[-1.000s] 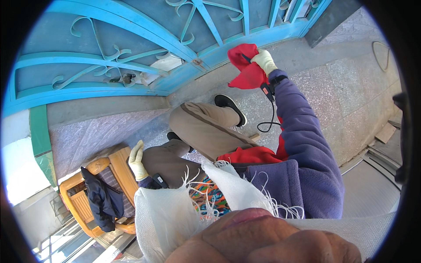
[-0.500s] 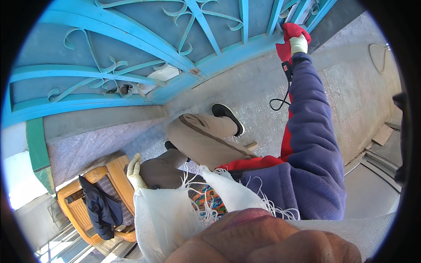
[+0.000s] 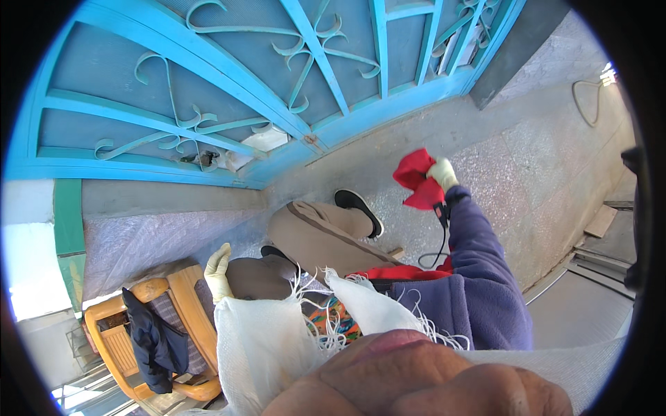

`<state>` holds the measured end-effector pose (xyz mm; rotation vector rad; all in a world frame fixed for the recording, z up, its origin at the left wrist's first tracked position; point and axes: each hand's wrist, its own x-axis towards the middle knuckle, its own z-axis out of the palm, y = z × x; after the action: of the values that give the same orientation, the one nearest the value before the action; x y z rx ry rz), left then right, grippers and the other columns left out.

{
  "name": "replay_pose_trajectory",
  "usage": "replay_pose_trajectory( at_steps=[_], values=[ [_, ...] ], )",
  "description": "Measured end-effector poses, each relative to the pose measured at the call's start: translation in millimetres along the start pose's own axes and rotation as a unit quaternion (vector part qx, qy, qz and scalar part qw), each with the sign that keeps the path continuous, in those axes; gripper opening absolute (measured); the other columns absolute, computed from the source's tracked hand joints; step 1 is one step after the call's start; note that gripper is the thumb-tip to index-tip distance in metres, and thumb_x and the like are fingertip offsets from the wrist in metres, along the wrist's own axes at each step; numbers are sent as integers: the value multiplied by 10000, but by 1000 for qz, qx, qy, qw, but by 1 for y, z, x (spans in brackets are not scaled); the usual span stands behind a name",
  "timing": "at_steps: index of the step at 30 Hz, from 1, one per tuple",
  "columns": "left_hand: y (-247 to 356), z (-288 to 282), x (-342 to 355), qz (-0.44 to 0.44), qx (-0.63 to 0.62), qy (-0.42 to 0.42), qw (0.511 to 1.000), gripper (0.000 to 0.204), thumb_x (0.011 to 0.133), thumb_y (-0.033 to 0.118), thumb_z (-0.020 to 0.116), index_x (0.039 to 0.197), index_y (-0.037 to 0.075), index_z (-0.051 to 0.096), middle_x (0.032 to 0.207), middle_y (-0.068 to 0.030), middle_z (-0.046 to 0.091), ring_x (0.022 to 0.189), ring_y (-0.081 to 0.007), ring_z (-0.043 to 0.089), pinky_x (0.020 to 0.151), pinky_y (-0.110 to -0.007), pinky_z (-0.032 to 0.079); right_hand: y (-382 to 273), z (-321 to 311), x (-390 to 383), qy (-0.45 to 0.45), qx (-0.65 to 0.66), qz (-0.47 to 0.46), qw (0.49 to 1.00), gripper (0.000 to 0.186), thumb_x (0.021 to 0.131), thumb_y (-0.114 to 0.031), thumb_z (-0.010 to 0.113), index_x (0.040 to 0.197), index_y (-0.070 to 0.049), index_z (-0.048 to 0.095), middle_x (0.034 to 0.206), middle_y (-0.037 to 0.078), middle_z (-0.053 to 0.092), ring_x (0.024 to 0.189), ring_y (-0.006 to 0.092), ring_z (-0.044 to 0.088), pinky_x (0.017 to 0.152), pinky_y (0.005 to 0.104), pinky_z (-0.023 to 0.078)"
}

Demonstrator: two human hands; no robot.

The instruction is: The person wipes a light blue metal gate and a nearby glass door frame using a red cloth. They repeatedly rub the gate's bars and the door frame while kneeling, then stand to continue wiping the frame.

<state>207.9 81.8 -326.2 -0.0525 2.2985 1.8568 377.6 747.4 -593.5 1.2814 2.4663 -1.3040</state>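
Note:
My right hand [image 3: 444,173], in a pale glove, is closed around a bunched red cloth [image 3: 416,180]. It is held out over the floor, apart from the light-blue metal grille [image 3: 333,135]. A small dark device [image 3: 440,211] with a black cable loop [image 3: 433,259] hangs at my right wrist. On the other side, my left hand [image 3: 218,272] wears a similar glove and holds nothing that I can see. Its fingers are stretched out together beside my bent leg [image 3: 260,277]; its forearm is hidden behind white fringed fabric [image 3: 257,347].
Curled bars and dusty panels fill the grille, which has a grey ledge [image 3: 173,197] below it. A wooden chair [image 3: 187,298] with a dark jacket [image 3: 154,343] stands at the lower left. At the far right a thin hose [image 3: 590,104] lies by the wall.
My right hand has drawn back from the lower bars of the grille, toward me and to the left, with the red cloth still in it. My left hand stays beside my leg.

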Motion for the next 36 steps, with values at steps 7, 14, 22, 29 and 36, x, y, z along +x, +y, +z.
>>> replay_pose_trajectory(
  at_steps=[7, 14, 22, 29, 36],
  values=[
    [22, 9, 5, -35, 40, -48, 997, 260, 902, 9, 628, 1149, -26, 703, 1141, -99, 714, 1033, -171, 654, 958, -287, 487, 35, -38, -47, 87, 89, 86, 988, 786, 610, -6, 778, 1362, 34, 552, 1159, 205, 701, 1053, 318, 684, 909, 352, 524],
    [63, 60, -6, 100, -21, -229, 968, 309, 948, 95, 630, 1227, -33, 662, 1230, -109, 682, 1138, -168, 620, 1012, -288, 454, -222, -136, -105, -123, 380, -256, 880, 588, 730, 95, 671, 1307, 58, 566, 1139, 100, 688, 1020, 186, 650, 914, 304, 508],
    [91, 144, -36, 196, -365, -278, 866, 837, 939, 405, 655, 1574, 76, 219, 1510, -130, 421, 1348, -261, 455, 1120, -422, 368, -444, -32, -261, -209, 75, -578, 786, 704, 775, -117, 741, 1409, 40, 477, 1314, 218, 605, 1221, 244, 586, 1043, 321, 435],
    [72, 66, -50, 138, -621, -15, 771, 434, 958, 227, 622, 1320, 8, 527, 1250, -150, 631, 1162, -281, 610, 1057, -439, 462, -481, 76, -356, -421, 12, -640, 643, 689, 806, -92, 710, 1443, 3, 464, 1396, 184, 557, 1256, 235, 554, 1073, 318, 421],
    [83, -49, -74, 255, -564, 234, 750, 435, 820, 26, 763, 1230, 40, 619, 1185, -61, 657, 1079, -219, 645, 952, -372, 527, -557, 20, -402, -371, 152, -652, 644, 355, 889, 7, 631, 1241, -25, 660, 1206, 112, 688, 963, 126, 657, 856, 254, 534]
  ],
)
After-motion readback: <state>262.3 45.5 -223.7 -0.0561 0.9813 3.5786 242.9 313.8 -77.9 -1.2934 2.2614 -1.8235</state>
